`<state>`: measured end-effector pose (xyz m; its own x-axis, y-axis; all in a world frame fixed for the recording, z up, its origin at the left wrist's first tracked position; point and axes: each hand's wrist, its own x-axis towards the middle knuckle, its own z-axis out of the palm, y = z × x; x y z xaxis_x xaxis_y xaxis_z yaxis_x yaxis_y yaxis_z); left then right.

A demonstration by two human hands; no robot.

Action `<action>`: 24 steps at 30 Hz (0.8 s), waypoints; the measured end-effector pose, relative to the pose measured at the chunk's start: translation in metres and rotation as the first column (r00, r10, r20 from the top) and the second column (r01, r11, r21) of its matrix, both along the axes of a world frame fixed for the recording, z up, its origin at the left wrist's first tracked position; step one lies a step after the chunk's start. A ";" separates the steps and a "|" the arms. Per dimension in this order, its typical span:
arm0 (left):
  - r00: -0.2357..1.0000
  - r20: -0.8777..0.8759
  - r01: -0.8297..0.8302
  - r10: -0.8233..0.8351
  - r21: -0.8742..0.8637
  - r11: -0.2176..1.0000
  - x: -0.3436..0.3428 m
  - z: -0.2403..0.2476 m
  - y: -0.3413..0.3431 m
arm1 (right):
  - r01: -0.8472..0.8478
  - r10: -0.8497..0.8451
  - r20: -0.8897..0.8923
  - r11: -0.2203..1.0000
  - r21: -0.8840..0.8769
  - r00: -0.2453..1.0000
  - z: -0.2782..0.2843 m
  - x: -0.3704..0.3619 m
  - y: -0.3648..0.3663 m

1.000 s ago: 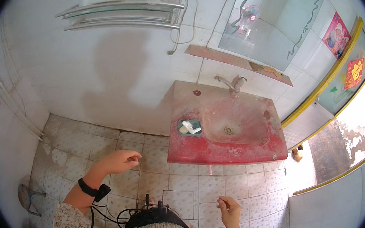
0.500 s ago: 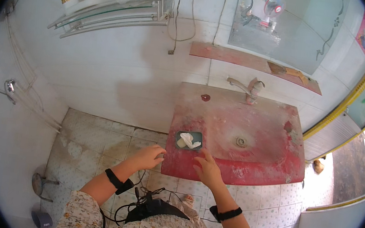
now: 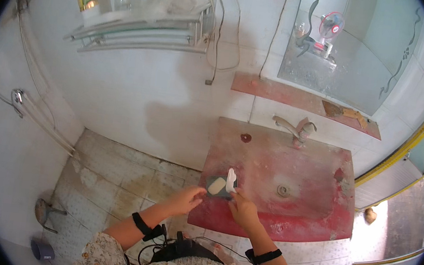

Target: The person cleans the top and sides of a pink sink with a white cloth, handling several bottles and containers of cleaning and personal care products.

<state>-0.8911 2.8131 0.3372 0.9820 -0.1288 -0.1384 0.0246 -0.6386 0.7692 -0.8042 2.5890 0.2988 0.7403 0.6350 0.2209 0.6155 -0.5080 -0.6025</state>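
Observation:
A dark green-grey soap dish sits on the left front corner of the red washbasin, with a cream bar of soap lying in it. My right hand is at the dish's right side, its thumb and fingers closed on the lower end of a white crumpled piece. That piece looks like tissue or a wrapper and stands upright over the dish's right part. My left hand is by the dish's left edge, fingers loosely bent and apart, holding nothing visible.
The basin has a tap at its back and a drain. Above it hang a narrow red shelf with a brush, and a mirror. A stool and a dark bucket stand at lower left.
My right hand has taken hold of the white piece and raised it off the soap, baring the bar. My left hand has come closer to the dish. The whole view has shifted slightly.

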 end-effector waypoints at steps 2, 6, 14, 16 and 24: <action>0.999 -0.035 -0.032 0.030 -0.048 0.998 0.015 0.021 0.004 | 0.071 -0.071 -0.003 0.997 0.022 0.997 0.002 -0.002 -0.002; 0.983 0.183 0.009 -0.024 0.081 0.997 0.036 -0.037 0.007 | 0.159 -0.167 0.058 0.980 0.121 0.984 0.017 -0.008 -0.006; 0.946 0.195 0.128 -0.261 0.513 0.849 0.069 -0.042 -0.018 | 0.317 -0.317 -0.037 0.921 0.224 0.948 0.036 -0.046 -0.027; 0.941 0.221 0.108 -0.258 0.525 0.844 0.076 -0.045 -0.018 | 0.312 -0.313 -0.030 0.925 0.217 0.949 0.036 -0.050 -0.027; 0.915 0.254 0.137 -0.312 0.532 0.835 0.103 -0.064 -0.021 | 0.380 -0.375 -0.061 0.905 0.193 0.925 0.026 -0.066 -0.037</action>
